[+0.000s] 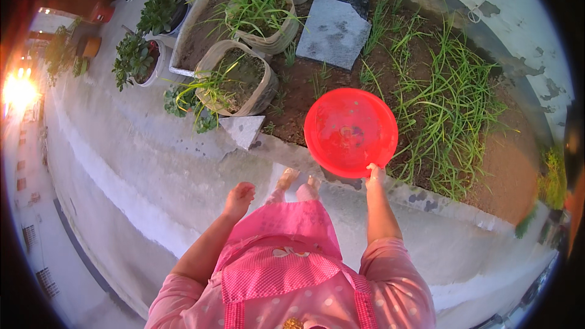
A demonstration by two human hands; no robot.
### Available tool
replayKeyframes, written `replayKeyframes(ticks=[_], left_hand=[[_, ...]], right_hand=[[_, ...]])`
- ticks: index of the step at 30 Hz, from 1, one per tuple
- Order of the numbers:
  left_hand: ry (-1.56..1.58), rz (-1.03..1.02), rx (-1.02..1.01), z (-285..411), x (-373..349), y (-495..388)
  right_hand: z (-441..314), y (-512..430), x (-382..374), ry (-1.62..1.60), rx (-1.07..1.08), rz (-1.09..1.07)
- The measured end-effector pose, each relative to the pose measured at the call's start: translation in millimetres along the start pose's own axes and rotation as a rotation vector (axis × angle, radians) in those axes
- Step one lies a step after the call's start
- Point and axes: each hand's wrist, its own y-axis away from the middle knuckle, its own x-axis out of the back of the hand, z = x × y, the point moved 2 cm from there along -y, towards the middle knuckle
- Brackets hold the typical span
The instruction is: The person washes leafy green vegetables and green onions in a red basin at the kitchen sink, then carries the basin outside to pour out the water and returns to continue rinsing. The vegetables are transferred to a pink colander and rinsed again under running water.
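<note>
My right hand (pixel 374 174) grips the near rim of a round red plastic basin (pixel 327 123), its thumb over the edge. I hold the basin out above the border of a soil bed (pixel 292 100). A few small dark and green specks show on the basin's floor, which has a wet-looking shine. To the left, my left hand (pixel 240 200) hangs in front of the pink apron (pixel 279 219), holding nothing visible, its fingers loosely bent. Long green leaves of a chive-like plant (pixel 438 119) grow in the bed just right of the basin.
A low concrete kerb (pixel 411 196) edges the bed near my feet. Beyond it stand two cut-down planters (pixel 269 87), a white trough (pixel 183 61) and potted succulents (pixel 137 61). A grey stone slab (pixel 333 32) and a triangular stone piece (pixel 242 129) lie about. Concrete paving (pixel 151 169) stretches left.
</note>
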Motion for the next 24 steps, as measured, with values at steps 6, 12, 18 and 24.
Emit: replayKeyframes(ticks=[6, 12, 18, 24], left_hand=[[-0.051, -0.003, -0.059, 6, 2, -9], [-0.039, -0.011, -0.035, 9, -4, -11], [-0.063, -0.005, -0.061, 28, -16, -10], [-0.036, -0.036, -0.068, 42, -22, -8]], right_hand=[[-9, -14, -1, -0.052, 0.044, -0.013], [-15, -18, -6, -0.087, 0.007, 0.057], [-18, -30, -2, -0.022, 0.07, 0.074], [-32, -24, -10, 0.007, 0.128, 0.114]])
